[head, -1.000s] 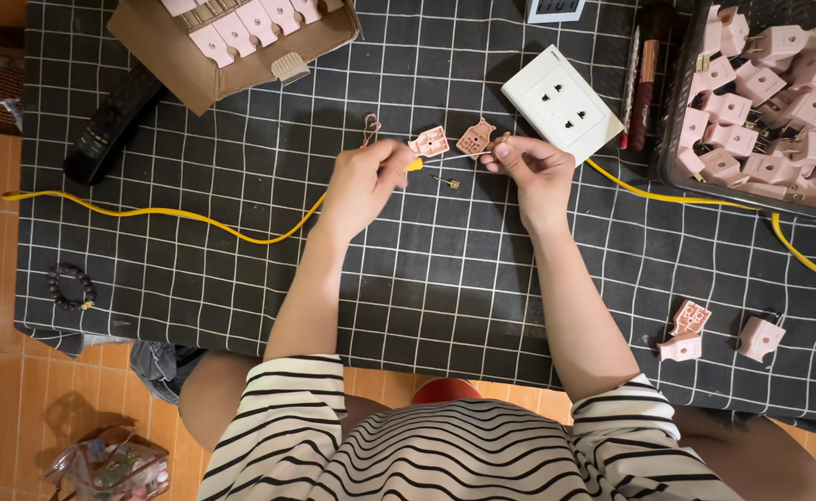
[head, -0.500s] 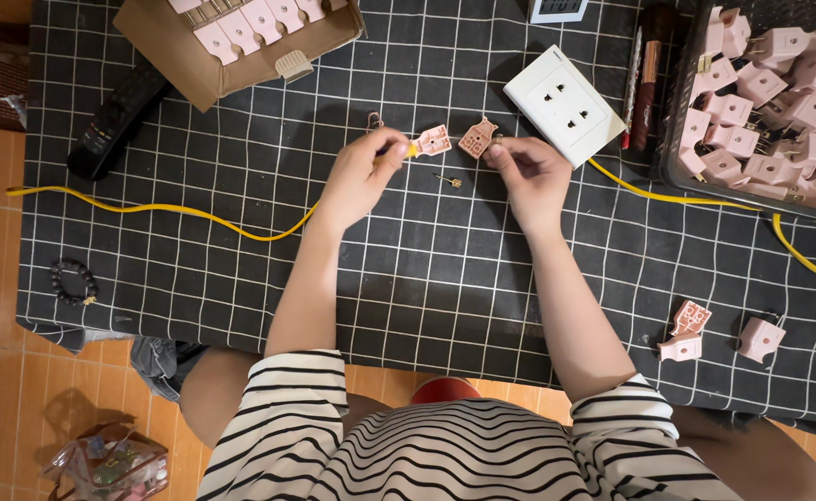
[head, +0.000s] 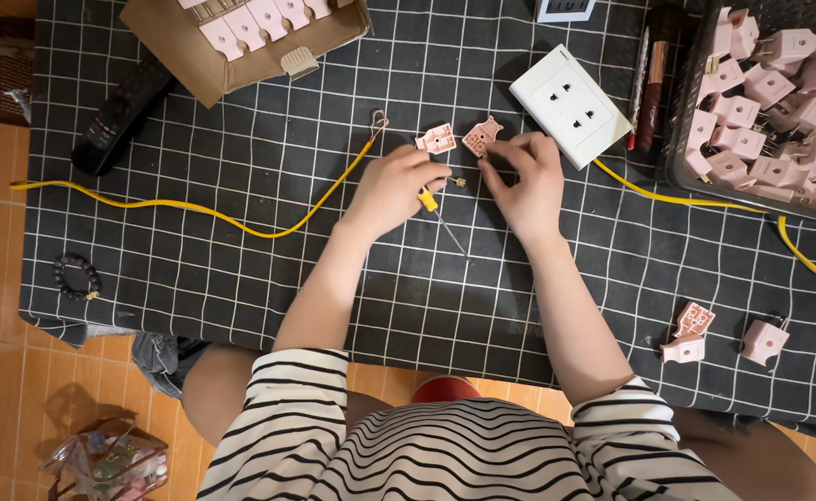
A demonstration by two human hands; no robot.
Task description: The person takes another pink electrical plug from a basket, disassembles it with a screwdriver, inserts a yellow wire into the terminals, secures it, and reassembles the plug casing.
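My left hand grips the screwdriver; my right hand pinches, I think, an open plug half, other half unjoined.

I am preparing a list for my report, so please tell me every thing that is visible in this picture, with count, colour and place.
grid cloth: one, black with white lines, covers the work surface
yellow wire: one, runs across the cloth from left to right edge
plug halves: two, pink, above the hands
wall socket: one, white, upper middle
cardboard box: one, brown, holds pink plugs, top left
black basket: one, full of pink plugs, top right
loose plug parts: about three, pink, lower right
remote control: one, black, left
bead bracelet: one, dark, left edge
screwdriver: one, yellow handle, in left hand
left hand: holds the screwdriver
right hand: fingers at a plug half
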